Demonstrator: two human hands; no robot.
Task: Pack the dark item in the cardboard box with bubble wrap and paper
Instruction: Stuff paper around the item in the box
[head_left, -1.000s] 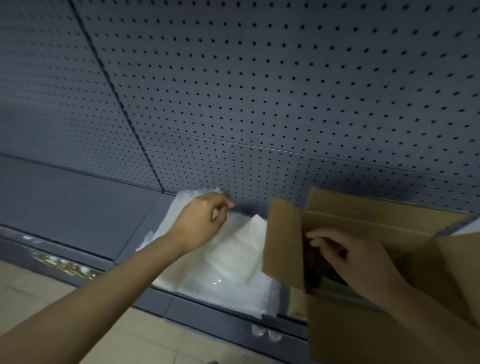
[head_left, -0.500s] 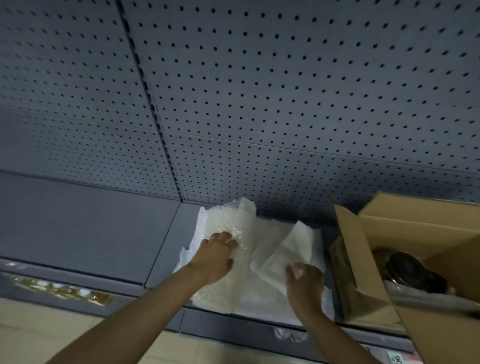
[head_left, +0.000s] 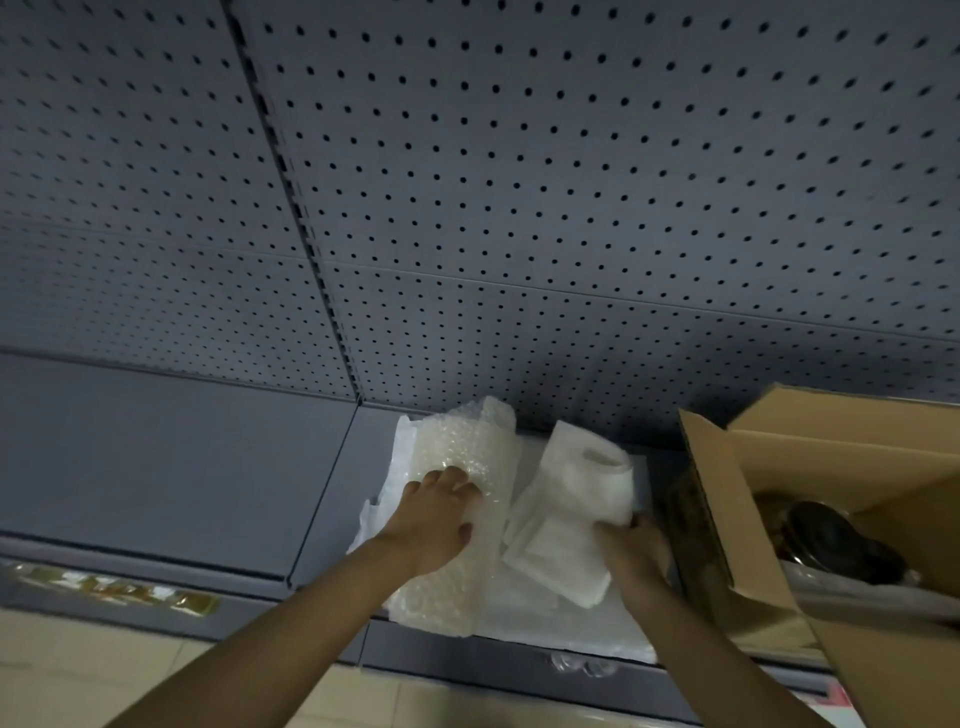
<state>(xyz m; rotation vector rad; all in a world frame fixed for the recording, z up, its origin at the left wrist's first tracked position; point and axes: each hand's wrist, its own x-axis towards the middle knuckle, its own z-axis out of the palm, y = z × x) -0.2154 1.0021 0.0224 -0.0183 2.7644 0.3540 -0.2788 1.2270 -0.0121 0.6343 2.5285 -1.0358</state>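
Note:
A roll of bubble wrap (head_left: 462, 452) lies on the grey shelf (head_left: 208, 467), and my left hand (head_left: 436, 519) presses flat on it with fingers spread. To its right is a folded white paper sheet (head_left: 566, 499); my right hand (head_left: 628, 545) grips its right edge and lifts it. At the far right stands the open cardboard box (head_left: 810, 467) with flaps up. The dark item (head_left: 831, 535) lies inside it, partly hidden by a flap.
A grey pegboard wall (head_left: 519, 208) rises behind the shelf. More white sheets (head_left: 545, 618) lie flat under the wrap and paper. Price-label strip (head_left: 114, 592) runs along the shelf front; tiled floor (head_left: 78, 665) is below.
My right hand left the box and came to the white paper, taking hold of it and lifting it. My left hand shifted onto the bubble wrap. The view swung left.

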